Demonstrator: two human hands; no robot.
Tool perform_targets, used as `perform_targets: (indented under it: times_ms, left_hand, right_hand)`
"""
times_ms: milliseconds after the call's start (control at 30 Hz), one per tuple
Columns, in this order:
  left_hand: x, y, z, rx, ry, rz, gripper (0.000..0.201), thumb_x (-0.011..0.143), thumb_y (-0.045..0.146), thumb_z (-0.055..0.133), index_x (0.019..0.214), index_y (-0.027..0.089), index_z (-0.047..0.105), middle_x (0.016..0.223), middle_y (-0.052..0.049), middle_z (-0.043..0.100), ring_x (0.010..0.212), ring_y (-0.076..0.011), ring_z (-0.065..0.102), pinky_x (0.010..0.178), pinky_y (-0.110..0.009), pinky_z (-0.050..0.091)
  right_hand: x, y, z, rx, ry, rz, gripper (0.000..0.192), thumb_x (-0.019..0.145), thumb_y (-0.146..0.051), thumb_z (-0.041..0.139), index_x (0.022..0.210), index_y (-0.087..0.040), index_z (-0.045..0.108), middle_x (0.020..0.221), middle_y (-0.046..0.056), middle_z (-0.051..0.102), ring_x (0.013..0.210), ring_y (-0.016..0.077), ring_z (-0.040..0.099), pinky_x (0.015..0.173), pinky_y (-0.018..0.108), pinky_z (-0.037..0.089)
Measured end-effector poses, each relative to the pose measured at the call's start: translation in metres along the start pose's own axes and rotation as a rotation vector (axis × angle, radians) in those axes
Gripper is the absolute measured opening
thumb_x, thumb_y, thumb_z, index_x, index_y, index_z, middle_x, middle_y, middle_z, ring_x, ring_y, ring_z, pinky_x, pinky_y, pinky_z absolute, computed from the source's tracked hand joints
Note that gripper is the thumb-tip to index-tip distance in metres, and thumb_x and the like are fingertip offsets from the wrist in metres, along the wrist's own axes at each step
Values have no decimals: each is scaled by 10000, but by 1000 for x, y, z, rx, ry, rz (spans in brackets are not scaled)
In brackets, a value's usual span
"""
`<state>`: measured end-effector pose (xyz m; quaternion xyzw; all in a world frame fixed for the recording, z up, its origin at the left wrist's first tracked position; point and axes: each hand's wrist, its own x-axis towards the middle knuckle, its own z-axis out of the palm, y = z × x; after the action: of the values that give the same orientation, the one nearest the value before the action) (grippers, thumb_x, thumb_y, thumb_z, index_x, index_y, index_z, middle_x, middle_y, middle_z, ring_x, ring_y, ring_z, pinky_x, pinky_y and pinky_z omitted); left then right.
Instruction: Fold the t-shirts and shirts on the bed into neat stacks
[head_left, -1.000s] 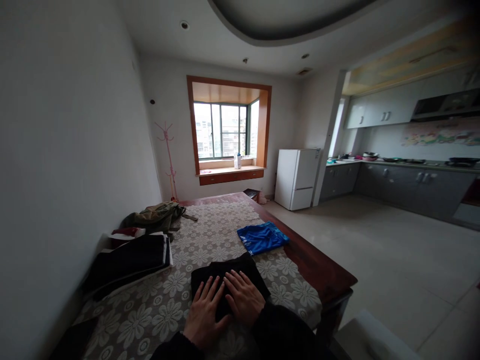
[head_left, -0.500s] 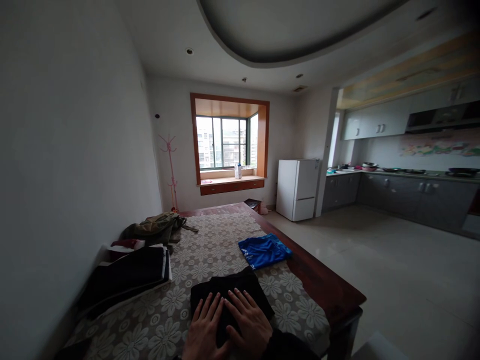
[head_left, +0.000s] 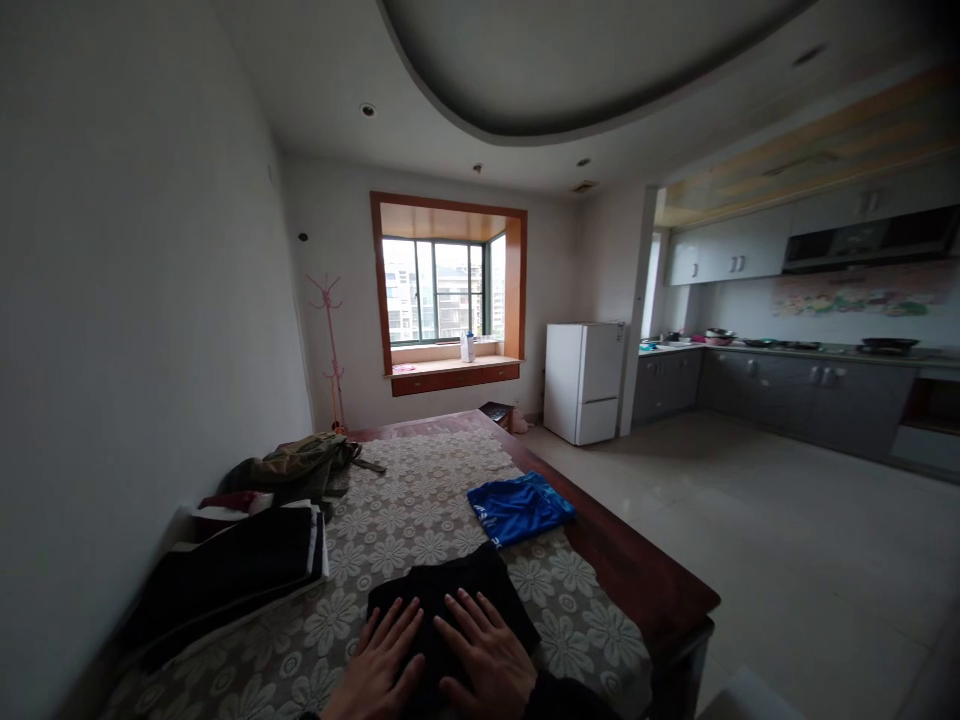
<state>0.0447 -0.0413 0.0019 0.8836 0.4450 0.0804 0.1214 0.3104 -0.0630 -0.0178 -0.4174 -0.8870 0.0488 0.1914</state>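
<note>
A folded black garment lies on the flowered tablecloth near the front of the table. My left hand rests on its left part, palm down with the fingers stretched out. On the right part my right hand lies flat too, fingers spread, its dark sleeve at the lower edge. A strip of black cloth shows between the two hands. Just beyond, towards the right, sits a folded blue garment with white print. Neither hand grips anything.
Dark folded clothing with white edging and an olive-green cloth item lie along the left wall. The wooden table edge runs down the right. Farther off stand a white fridge, a pink coat rack and kitchen cabinets.
My hands have moved apart across the black garment, the left one sliding left and towards me. The view has shifted slightly to the right. The blue garment stays on the table.
</note>
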Motion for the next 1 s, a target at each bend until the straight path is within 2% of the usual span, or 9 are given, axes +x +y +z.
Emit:
perform_targets:
  times_ms: [100, 200, 267, 333, 433, 500, 633, 800, 1000]
  left_hand:
    - [11, -14, -22, 20, -16, -239, 711, 973, 614, 375, 1597, 277, 328, 1701, -62, 252, 1573, -366, 213, 1266, -645, 148]
    - [30, -26, -36, -12, -15, -397, 791, 914, 626, 455, 1546, 151, 445, 1661, -161, 357, 1551, -413, 261, 1238, -655, 193]
    - [41, -31, -39, -76, 48, -378, 690, 905, 589, 477, 1423, 147, 587, 1579, -182, 501, 1501, -384, 389, 1221, -585, 278]
    - [47, -35, -37, -132, 150, -331, 540, 896, 552, 508, 1245, 179, 684, 1445, -171, 637, 1394, -336, 534, 1172, -490, 368]
    - [47, -39, -30, -174, 292, -319, 377, 875, 527, 555, 1052, 228, 703, 1306, -120, 710, 1288, -290, 604, 1115, -422, 405]
    - [43, -39, -29, -170, 332, -339, 333, 863, 530, 572, 984, 247, 698, 1249, -94, 723, 1254, -286, 608, 1091, -425, 401]
    - [36, -37, -34, -115, 314, -401, 363, 850, 580, 563, 931, 248, 684, 1131, -81, 732, 1158, -297, 628, 1026, -453, 398]
    - [33, -38, -39, -97, 300, -461, 411, 837, 631, 541, 857, 234, 645, 1067, -98, 720, 1125, -311, 631, 997, -452, 397]
    - [29, -43, -42, -238, 265, -461, 366, 829, 598, 553, 894, 241, 599, 1033, -94, 742, 1072, -291, 679, 917, -383, 455]
  right_hand:
    - [1, 6, 6, -78, 37, -38, 759, 964, -630, 536, 1624, -368, 269, 1667, 71, 327, 1522, 351, 339, 1215, 542, 322]
    - [5, 13, 16, -201, 103, -98, 774, 946, -679, 535, 1612, -351, 317, 1617, 81, 427, 1459, 350, 450, 1161, 497, 399]
    - [8, 20, 26, -304, 175, -149, 789, 931, -705, 539, 1599, -328, 356, 1562, 87, 510, 1392, 339, 534, 1110, 456, 449]
    - [10, 28, 35, -409, 261, -198, 714, 965, -638, 541, 1587, -329, 377, 1498, 69, 586, 1316, 303, 608, 1074, 410, 470]
    - [12, 34, 43, -518, 365, -233, 574, 1030, -434, 526, 1579, -359, 376, 1440, 20, 644, 1240, 241, 660, 1062, 358, 460]
    - [12, 34, 44, -514, 368, -238, 609, 1019, -483, 532, 1587, -342, 364, 1445, 28, 641, 1253, 256, 647, 1072, 370, 450]
    - [11, 28, 40, -435, 307, -216, 860, 905, -760, 518, 1605, -292, 342, 1488, 77, 602, 1310, 323, 596, 1094, 427, 437]
    - [9, 25, 35, -410, 298, -204, 841, 909, -734, 543, 1605, -305, 345, 1501, 69, 591, 1304, 312, 601, 1102, 418, 431]
    - [9, 25, 33, -405, 297, -207, 812, 918, -721, 540, 1596, -311, 364, 1491, 56, 605, 1304, 295, 601, 1124, 405, 420]
